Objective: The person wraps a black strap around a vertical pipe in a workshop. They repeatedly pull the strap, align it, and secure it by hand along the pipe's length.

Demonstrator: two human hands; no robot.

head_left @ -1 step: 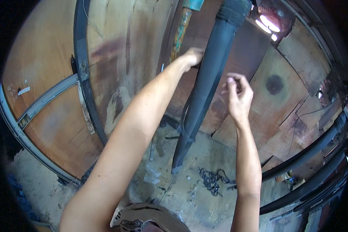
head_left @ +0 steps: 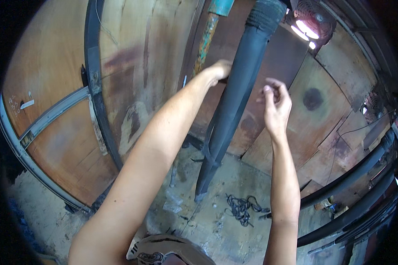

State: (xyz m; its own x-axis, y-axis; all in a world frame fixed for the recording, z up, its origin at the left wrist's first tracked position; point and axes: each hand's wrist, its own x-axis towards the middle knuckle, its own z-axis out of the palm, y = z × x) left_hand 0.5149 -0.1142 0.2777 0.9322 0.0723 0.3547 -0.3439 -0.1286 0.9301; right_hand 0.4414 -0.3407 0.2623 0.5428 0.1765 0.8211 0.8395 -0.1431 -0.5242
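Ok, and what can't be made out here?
Left hand: head view, fingers run behind the black tube, so their hold is hidden.
Right hand: head view, fingers blurred and overlapping.
Upper end of the black tube: head view, cut off by top edge.
Turquoise pipe: head view, same edge.

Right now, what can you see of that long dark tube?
The long dark tube looks matte and rubbery, with a banded section near its top, a strip along its lower left side and a narrowing lower end. It slants, that end leftmost. The left hand is at its left edge, partly hidden, so contact is unclear; the right hand is apart, on its right.
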